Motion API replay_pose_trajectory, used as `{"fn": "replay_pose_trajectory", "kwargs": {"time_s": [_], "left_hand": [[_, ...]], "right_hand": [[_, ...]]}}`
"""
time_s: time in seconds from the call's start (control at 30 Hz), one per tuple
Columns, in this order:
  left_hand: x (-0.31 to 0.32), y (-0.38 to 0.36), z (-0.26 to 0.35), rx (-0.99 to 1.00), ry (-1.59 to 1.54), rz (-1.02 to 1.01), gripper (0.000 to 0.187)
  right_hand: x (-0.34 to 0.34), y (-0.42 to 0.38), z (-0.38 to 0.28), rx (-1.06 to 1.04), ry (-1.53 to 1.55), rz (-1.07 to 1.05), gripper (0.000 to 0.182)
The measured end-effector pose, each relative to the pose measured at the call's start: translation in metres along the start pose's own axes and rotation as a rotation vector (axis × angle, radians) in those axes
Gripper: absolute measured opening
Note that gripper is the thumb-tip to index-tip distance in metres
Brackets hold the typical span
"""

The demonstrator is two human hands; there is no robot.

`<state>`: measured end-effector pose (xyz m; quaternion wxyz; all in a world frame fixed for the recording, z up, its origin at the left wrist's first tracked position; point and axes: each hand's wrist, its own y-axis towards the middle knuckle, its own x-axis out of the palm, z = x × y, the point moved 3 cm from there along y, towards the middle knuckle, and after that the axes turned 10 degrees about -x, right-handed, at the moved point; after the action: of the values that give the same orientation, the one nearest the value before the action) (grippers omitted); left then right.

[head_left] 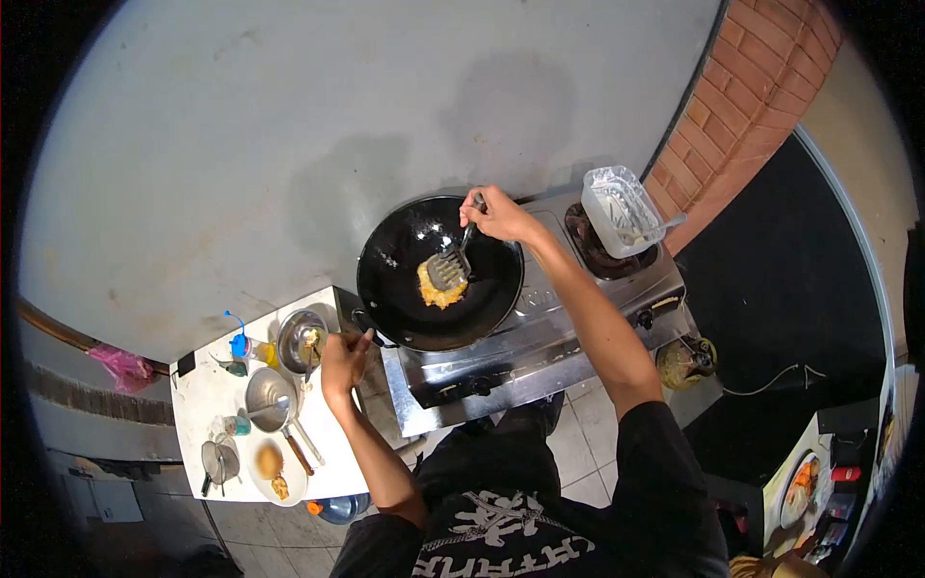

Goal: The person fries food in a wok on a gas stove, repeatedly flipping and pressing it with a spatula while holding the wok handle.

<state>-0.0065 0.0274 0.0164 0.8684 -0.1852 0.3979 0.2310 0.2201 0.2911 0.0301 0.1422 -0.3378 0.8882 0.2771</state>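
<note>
My right hand (500, 216) is closed around the handle of a slotted metal spatula (446, 270). Its blade rests on a flat, golden piece of frying food (440, 297) inside a black wok (495, 299). Oil glistens around the food. My left hand (345, 368) is curled at the wok's left loop handle (361, 319), thumb against it, with the other fingers partly hidden. Beneath the wok is a steel gas stove (453, 368).
Left of the stove, a white table (332, 448) holds metal bowls (271, 397), a plate with food (260, 479), a strainer (221, 463) and bottles. On the right burner sits a clear plastic container (617, 207) with a spoon. A grey wall (241, 144) rises behind.
</note>
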Motion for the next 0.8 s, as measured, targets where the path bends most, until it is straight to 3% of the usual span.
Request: {"fn": "replay_pose_trajectory", "kwargs": {"time_s": [0.13, 0.37, 0.67, 0.8], "left_hand": [[-0.001, -0.003, -0.001, -0.021, -0.087, 0.034, 0.042], [-0.009, -0.005, 0.007, -0.163, 0.079, -0.064, 0.04], [-0.006, -0.003, 0.004, -0.128, 0.052, -0.025, 0.041], [-0.005, -0.003, 0.003, -0.122, 0.032, -0.008, 0.042]], "right_hand": [[-0.004, -0.013, -0.002, 0.134, 0.263, 0.013, 0.016], [-0.022, -0.022, -0.006, 0.082, 0.262, 0.136, 0.019], [-0.004, -0.048, -0.005, 0.039, 0.304, 0.092, 0.015], [0.011, -0.056, 0.005, 0.056, 0.346, 0.168, 0.015]]}}
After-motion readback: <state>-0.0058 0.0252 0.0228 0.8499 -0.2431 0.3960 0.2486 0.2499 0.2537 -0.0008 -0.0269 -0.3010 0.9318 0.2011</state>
